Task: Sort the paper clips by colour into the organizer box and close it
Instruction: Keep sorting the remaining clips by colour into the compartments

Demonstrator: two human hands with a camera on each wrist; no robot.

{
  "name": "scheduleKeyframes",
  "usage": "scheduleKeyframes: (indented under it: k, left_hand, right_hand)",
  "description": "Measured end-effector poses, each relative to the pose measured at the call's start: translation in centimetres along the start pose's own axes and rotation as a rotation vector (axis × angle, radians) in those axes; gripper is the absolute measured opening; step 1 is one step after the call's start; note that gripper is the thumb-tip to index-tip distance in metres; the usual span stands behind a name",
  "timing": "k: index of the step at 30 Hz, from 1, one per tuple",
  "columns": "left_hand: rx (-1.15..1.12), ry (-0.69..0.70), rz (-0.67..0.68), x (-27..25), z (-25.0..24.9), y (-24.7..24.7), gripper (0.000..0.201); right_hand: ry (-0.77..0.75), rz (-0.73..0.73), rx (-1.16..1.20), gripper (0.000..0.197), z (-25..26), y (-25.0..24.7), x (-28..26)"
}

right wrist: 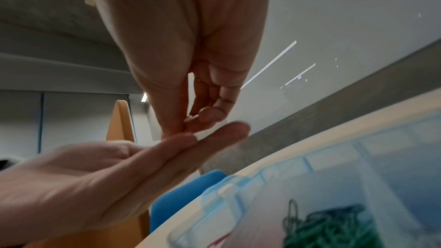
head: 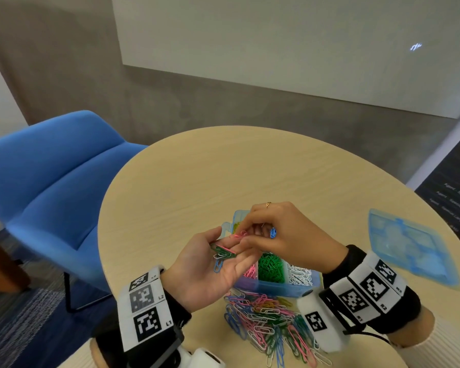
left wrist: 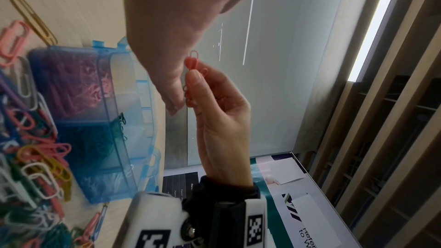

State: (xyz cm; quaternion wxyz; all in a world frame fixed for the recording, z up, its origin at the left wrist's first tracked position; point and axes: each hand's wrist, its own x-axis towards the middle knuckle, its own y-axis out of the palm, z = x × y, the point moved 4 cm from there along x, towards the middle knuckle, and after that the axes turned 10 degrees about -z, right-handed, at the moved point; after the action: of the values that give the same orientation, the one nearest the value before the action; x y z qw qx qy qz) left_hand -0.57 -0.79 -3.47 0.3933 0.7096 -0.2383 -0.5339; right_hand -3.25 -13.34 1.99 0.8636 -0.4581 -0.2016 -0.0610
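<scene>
Round table takes up most of the head view, with a blue chair off at 9 o'clock. The lid lies flat at 3 o'clock, well apart from the box, which sits open mid-table with pink, green and white sections already filled along its near row. The loose pile sits at 6 o'clock, touching the box's near wall, so there's plenty left to sort.

Both hands hover right over the box. The left hand is palm up, fingers nearly flat, cradling a small bunch of clips, green, white and blue ones. The right hand pinches a pink clip between thumb and fingertip at the left hand's fingertips, and there's a blue clip tucked in its curled fingers too.

What I'd worry about: clips love to hook together, so pulling the pink one could drag a green one along into the wrong section. Also that flat left palm isn't really gripping anything, so one tilt and the bunch spills into the sorted sections below. And the tucked blue clip could slip out during the drop.
</scene>
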Motion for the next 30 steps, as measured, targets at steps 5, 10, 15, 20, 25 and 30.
scheduleKeyframes:
  k: [5, 10, 15, 20, 25, 30]
  left_hand:
    - [-0.043, -0.069, 0.026, 0.0, 0.3, 0.3, 0.038]
    - [-0.017, -0.043, -0.034, 0.7, 0.1, -0.4, 0.024]
    - [0.001, -0.055, -0.031, 0.8, 0.3, -0.5, 0.023]
    - [-0.075, -0.022, 0.000, 1.1, -0.3, -0.5, 0.008]
    - [0.035, 0.147, -0.004, 0.8, -2.5, -0.4, 0.050]
    - [0.065, 0.259, -0.009, 0.1, -4.4, -0.2, 0.055]
  right_hand:
    - [0.052, 0.050, -0.012, 0.010, 0.5, 1.8, -0.2]
    - [0.074, 0.100, -0.023, 0.007, 0.7, 2.2, -0.2]
    - [0.087, 0.160, -0.103, 0.009, 0.6, 2.5, -0.6]
    - [0.099, 0.120, -0.140, 0.014, 0.5, 1.9, -0.7]
    - [0.143, 0.031, -0.099, 0.016, 0.2, 0.4, -1.0]
    - [0.208, -0.021, -0.082, 0.015, 0.0, 0.2, -1.4]
